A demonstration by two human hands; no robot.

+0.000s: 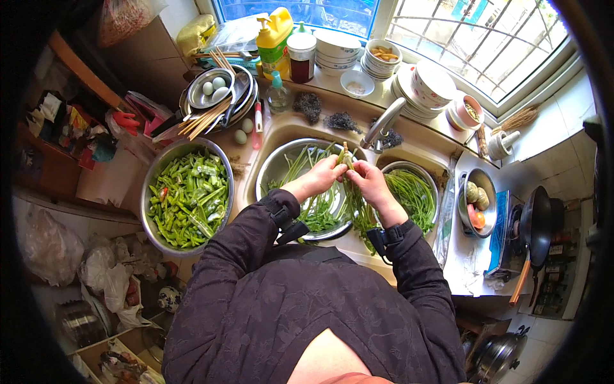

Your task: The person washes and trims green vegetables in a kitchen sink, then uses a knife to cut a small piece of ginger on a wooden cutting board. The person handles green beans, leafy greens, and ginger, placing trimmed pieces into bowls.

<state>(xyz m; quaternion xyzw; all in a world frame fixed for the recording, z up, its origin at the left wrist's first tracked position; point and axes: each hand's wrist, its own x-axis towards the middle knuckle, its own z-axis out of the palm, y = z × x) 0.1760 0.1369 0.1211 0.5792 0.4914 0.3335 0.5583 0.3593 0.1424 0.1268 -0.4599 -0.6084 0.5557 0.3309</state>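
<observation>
Over the double sink, my left hand (327, 174) and my right hand (368, 181) meet at the upper part of a leafy green plant (355, 204). Both pinch its stalks just below the brownish root end, which points toward the window. Its leaves hang down between the two basins. Below my left hand, a stainless steel basin (262, 169) holds loose green stalks (319, 216) in what looks like water. To the right of my right hand, a smaller metal basin (435, 185) is filled with more long-stalked greens (407, 194). My fingers partly hide the held stalks.
A faucet (386, 120) arches over the sink's back edge. Left stands a large bowl of cut green peppers (192, 197); behind it are loose eggs (241, 137) and a pan stack with chopsticks (199, 117). At right are a vegetable bowl (488, 225) and a wok (535, 225).
</observation>
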